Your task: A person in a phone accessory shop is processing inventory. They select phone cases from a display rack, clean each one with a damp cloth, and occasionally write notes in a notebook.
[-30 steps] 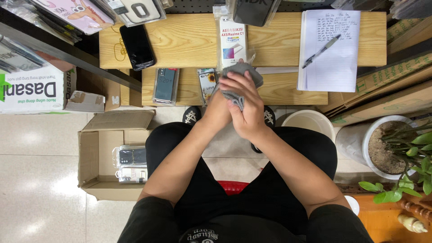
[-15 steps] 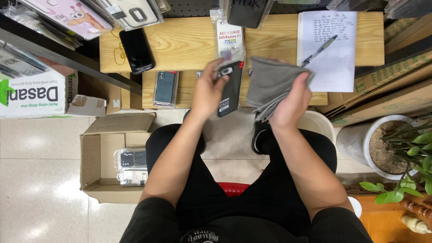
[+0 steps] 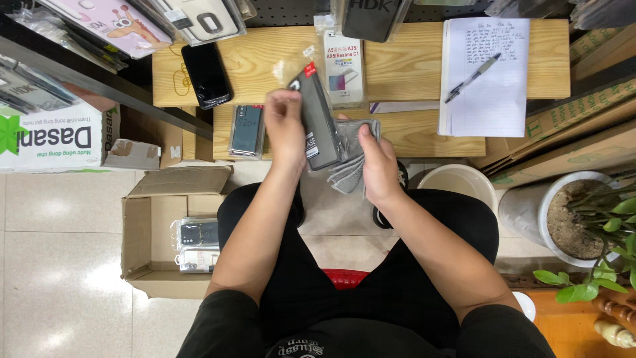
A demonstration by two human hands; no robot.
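Hands back together above pale wooden worktop (image 3: 404, 132): left hand (image 3: 285, 129) clenched on dark grey packaged phone case (image 3: 319, 116), right hand (image 3: 379, 162) pressing crumpled grey cloth (image 3: 352, 156) against it again, wiping resumed.

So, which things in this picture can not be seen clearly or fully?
- Head view: what is inside the dark packaged case in the left hand; the glossy wrap hides it.
- Grey cloth: partly hidden by the case and the right hand.
- Notebook handwriting: too small to read.
- Packets in the cardboard box: blurred by wrap.
- Plant pot: cut off by the right edge.
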